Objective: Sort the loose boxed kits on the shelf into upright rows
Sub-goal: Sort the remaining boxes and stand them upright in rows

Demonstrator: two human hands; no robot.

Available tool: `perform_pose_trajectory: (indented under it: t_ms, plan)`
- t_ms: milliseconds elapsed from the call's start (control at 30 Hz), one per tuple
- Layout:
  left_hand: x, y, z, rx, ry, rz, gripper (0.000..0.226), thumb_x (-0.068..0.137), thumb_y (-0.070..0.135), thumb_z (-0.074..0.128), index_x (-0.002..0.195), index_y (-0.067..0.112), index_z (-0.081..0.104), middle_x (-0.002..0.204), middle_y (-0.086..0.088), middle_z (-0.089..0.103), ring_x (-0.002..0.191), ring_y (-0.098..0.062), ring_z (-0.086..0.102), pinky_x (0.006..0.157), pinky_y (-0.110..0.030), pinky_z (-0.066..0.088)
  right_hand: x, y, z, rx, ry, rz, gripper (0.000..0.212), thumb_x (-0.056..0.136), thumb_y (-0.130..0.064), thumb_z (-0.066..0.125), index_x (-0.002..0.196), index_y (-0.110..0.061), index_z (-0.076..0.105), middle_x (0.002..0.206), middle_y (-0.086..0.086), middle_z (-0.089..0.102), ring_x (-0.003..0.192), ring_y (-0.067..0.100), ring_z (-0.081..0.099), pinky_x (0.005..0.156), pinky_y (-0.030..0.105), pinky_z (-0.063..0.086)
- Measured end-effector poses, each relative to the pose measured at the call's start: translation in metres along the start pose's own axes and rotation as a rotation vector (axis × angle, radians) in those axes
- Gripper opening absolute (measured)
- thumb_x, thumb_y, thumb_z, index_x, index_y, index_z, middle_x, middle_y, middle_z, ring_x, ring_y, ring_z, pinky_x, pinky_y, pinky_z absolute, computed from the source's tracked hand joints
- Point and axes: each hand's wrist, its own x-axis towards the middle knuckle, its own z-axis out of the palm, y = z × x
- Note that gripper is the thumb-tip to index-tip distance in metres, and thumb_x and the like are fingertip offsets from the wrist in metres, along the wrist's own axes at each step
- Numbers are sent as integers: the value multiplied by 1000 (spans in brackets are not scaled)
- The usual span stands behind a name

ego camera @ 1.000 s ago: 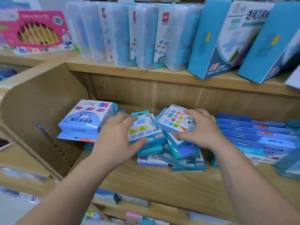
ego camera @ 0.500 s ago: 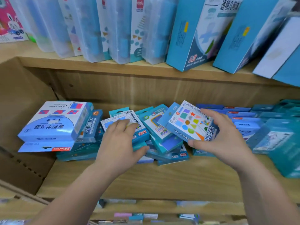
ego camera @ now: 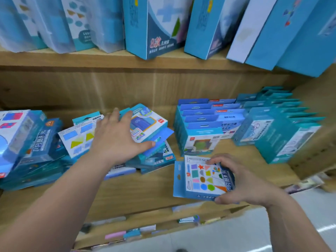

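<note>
A loose heap of blue boxed kits [ego camera: 154, 157] lies flat in the middle of the wooden shelf [ego camera: 145, 190]. My left hand [ego camera: 118, 135] reaches over the heap with fingers spread, and its thumb and fingers clasp the top teal box [ego camera: 151, 122]. My right hand [ego camera: 243, 182] holds a flat blue kit printed with coloured shapes [ego camera: 200, 177] near the shelf's front edge, thumb at the bottom, fingers along the top and right side. To the right, blue kits [ego camera: 201, 128] and teal kits [ego camera: 280, 131] stand in upright rows.
A leaning stack of larger blue boxes [ego camera: 27, 140] fills the left end of the shelf. Tall blue and clear boxes [ego camera: 156, 26] stand on the upper shelf. A cardboard side wall [ego camera: 316, 142] closes the right end. Small items line the lower shelf [ego camera: 131, 231].
My right hand has carried the coloured-shapes kit off the heap, down and right to the shelf's front. My left hand has moved right from the triangle-print kit onto the teal box. The view shifted right.
</note>
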Motion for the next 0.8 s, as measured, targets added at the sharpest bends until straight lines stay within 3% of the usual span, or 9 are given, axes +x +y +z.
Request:
perform_pose_trajectory:
  t_ms: [133, 233, 367, 567, 633, 667, 733, 800]
  plan:
    - [9, 5, 4, 57, -55, -53, 118, 59, 86, 61, 155, 31, 20, 161, -17, 21, 146, -37, 24, 119, -47, 20, 15, 21, 16, -67, -64, 17, 86, 46, -41, 94, 121, -48, 52, 131, -35, 34, 128, -8, 35, 98, 5, 32]
    - [11, 5, 7, 65, -44, -71, 113, 60, 79, 67, 153, 34, 24, 155, -13, 33, 140, -37, 31, 116, -44, 26, 24, 27, 29, -92, -108, 19, 90, 45, -44, 92, 124, -52, 49, 136, -40, 24, 134, -5, 27, 105, 12, 31]
    - [13, 6, 7, 19, 9, -91, 109, 59, 71, 74, 151, 30, 31, 137, -8, 45, 127, -34, 38, 107, -41, 32, 33, 34, 39, -172, -110, 20, 94, 49, -44, 92, 129, -55, 42, 145, -41, 16, 138, -2, 15, 107, 21, 28]
    - [-1, 13, 1, -86, 87, -5, 113, 50, 68, 67, 150, 27, 34, 137, -5, 42, 125, -28, 33, 107, -36, 30, 37, 36, 33, -257, -125, 52, 99, 49, -54, 90, 134, -56, 39, 152, -36, 10, 142, 0, 5, 117, 34, 25]
    - [-8, 17, -3, -117, 131, 53, 114, 49, 67, 66, 150, 26, 34, 138, -3, 41, 125, -26, 34, 106, -35, 30, 37, 25, 25, -221, -97, 49, 95, 48, -65, 88, 132, -52, 47, 153, -32, 20, 142, -2, 14, 117, 32, 27]
    - [-12, 19, -5, -129, 145, 95, 114, 48, 65, 68, 150, 26, 34, 139, -2, 40, 126, -25, 33, 106, -34, 30, 37, 16, 20, -154, -29, 24, 87, 49, -70, 85, 127, -49, 53, 147, -29, 34, 138, -5, 28, 114, 30, 34]
    - [-21, 24, -9, -139, 136, 213, 115, 48, 63, 70, 150, 26, 33, 142, 1, 37, 128, -23, 32, 106, -29, 28, 38, -6, 10, 131, 159, -19, 67, 61, -71, 79, 118, -41, 61, 121, -23, 63, 115, -5, 56, 100, 33, 50]
    - [-30, 31, -9, -141, 97, 364, 117, 47, 62, 72, 151, 24, 33, 144, 2, 36, 132, -23, 33, 110, -26, 25, 43, -29, 2, 428, 275, -27, 55, 77, -69, 68, 120, -36, 62, 106, -11, 74, 102, 6, 68, 92, 42, 56]
